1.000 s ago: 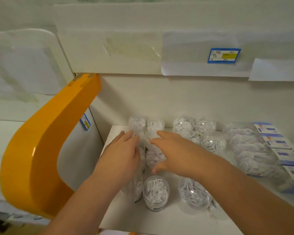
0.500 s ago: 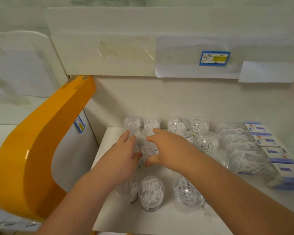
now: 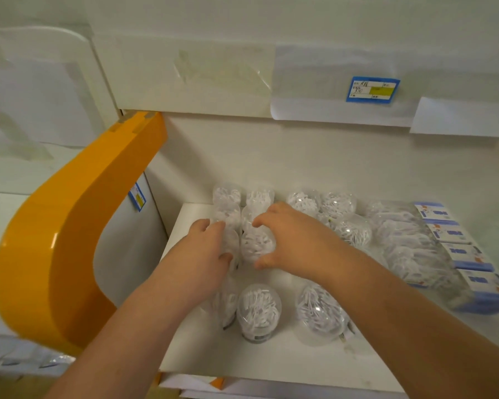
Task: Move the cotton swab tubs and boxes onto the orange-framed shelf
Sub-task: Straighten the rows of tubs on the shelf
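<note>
Right hand [image 3: 293, 240] cups tub [image 3: 255, 244] by frame [image 3: 69, 226]; left hand [image 3: 205, 251] half-curled on neighbour. Light, slick; grip sidewalls.

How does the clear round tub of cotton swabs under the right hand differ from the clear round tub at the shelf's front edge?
The clear round tub under the right hand sits mid-shelf with fingers curled around it; the clear round tub at the front edge stands free, untouched. The right hand partly hides the first; the second is fully visible. Both hold white swabs and rest on the white shelf.
</note>
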